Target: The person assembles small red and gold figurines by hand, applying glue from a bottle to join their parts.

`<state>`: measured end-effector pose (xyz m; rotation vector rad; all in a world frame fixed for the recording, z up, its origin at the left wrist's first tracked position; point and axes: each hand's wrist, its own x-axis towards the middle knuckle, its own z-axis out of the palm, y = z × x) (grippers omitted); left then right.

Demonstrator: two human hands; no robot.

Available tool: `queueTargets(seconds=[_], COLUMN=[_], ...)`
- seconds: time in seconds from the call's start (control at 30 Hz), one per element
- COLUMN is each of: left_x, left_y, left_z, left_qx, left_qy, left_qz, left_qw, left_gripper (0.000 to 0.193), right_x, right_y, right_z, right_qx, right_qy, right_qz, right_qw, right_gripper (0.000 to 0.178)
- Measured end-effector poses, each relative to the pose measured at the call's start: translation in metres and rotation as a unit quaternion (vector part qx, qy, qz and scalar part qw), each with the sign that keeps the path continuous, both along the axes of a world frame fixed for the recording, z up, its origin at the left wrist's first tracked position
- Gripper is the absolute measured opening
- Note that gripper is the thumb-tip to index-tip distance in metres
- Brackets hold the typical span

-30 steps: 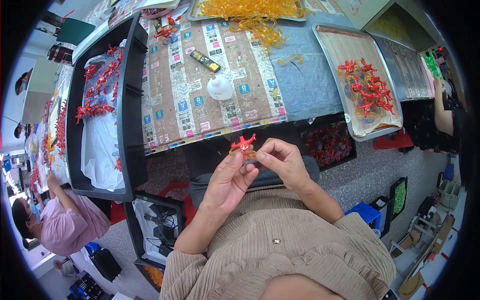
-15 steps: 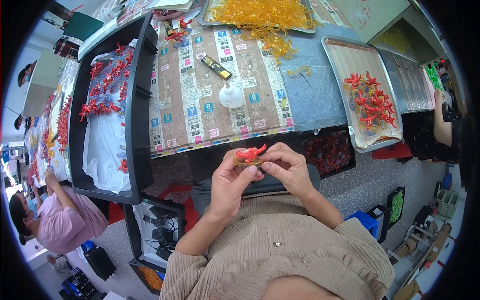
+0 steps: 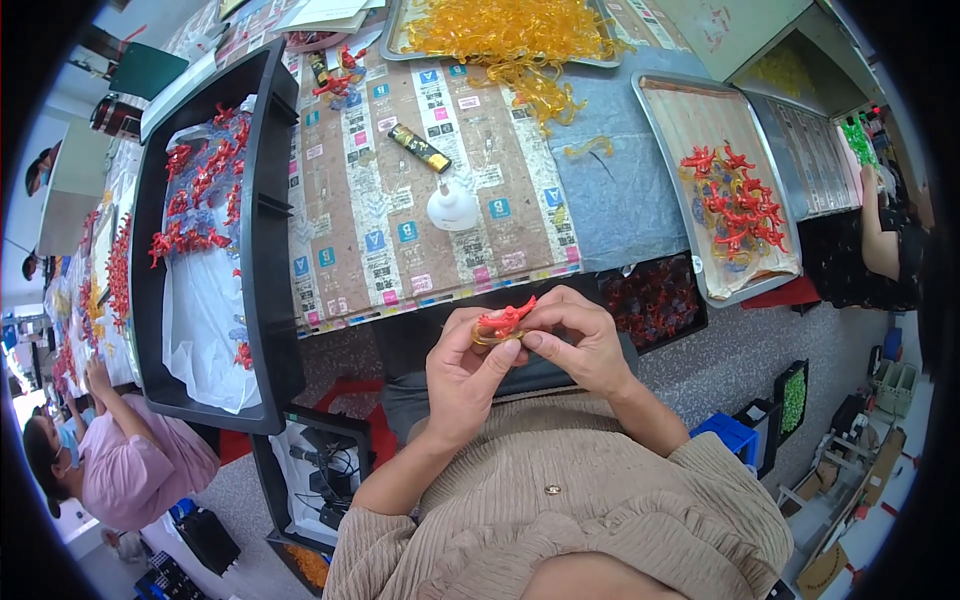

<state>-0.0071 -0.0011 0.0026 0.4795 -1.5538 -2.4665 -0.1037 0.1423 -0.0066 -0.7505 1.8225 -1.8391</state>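
Note:
Just off the table's front edge, both of my hands hold one small red plastic figure (image 3: 505,318) with a clear amber part (image 3: 486,336) under it. My left hand (image 3: 463,370) pinches it from the left, thumb along its lower side. From the right, my right hand (image 3: 580,345) grips its other end between thumb and fingers. The fingers hide where the red and amber parts meet. On the table beyond lie a white dropper bottle (image 3: 453,207) and a black-and-gold tube (image 3: 419,148).
A black bin (image 3: 262,300) with red and bluish figures stands at the left. At the back is a tray (image 3: 393,38) heaped with amber pieces. Another tray (image 3: 650,110) with red-and-amber figures lies at the right. A co-worker in pink (image 3: 145,460) sits at far left.
The red figure has turned in my fingers, its right end now pointing more upward. My view has shifted slightly, and both hands keep their hold.

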Motion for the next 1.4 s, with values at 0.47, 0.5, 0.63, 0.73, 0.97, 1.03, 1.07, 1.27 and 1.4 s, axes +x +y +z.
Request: queueTargets(seconds=[0.47,0.5,0.63,0.73,0.97,1.03,1.07,1.27,1.4], left_x=[-0.011,-0.010,-0.008,-0.006,-0.005,-0.008,-0.009,-0.009,-0.005], left_y=[-0.004,-0.004,-0.006,-0.006,-0.004,-0.001,0.000,0.003,-0.001], left_z=[0.005,0.006,0.006,0.003,-0.003,-0.004,-0.003,-0.006,-0.003], left_qx=[0.168,0.168,0.178,0.160,0.113,0.119,0.125,0.102,0.083], left_qy=[-0.069,-0.071,-0.071,-0.062,-0.037,-0.032,-0.038,-0.009,-0.048], left_qz=[-0.058,-0.055,-0.049,-0.036,-0.019,-0.033,-0.035,-0.101,-0.106], left_qw=[0.982,0.982,0.980,0.985,0.993,0.992,0.991,0.990,0.990], left_gripper=[0.026,0.027,0.026,0.024,0.021,0.021,0.025,0.051,0.047], right_x=[-0.003,-0.002,0.000,0.001,0.004,0.003,0.001,-0.022,-0.044], right_y=[0.006,0.005,0.001,-0.001,-0.003,0.000,0.003,0.037,0.089], right_z=[0.002,0.002,0.001,-0.002,0.004,0.008,0.009,0.029,0.050], right_qx=[0.007,0.001,-0.008,-0.018,-0.021,-0.016,-0.014,0.064,0.142], right_qy=[0.049,0.044,0.030,0.019,-0.009,-0.030,-0.026,0.155,0.297], right_qz=[-0.023,-0.025,-0.025,-0.017,-0.023,-0.026,-0.033,-0.083,-0.360], right_qw=[0.999,0.999,0.999,1.000,0.999,0.999,0.999,0.982,0.873], right_gripper=[0.016,0.016,0.015,0.014,0.014,0.014,0.014,0.014,0.015])
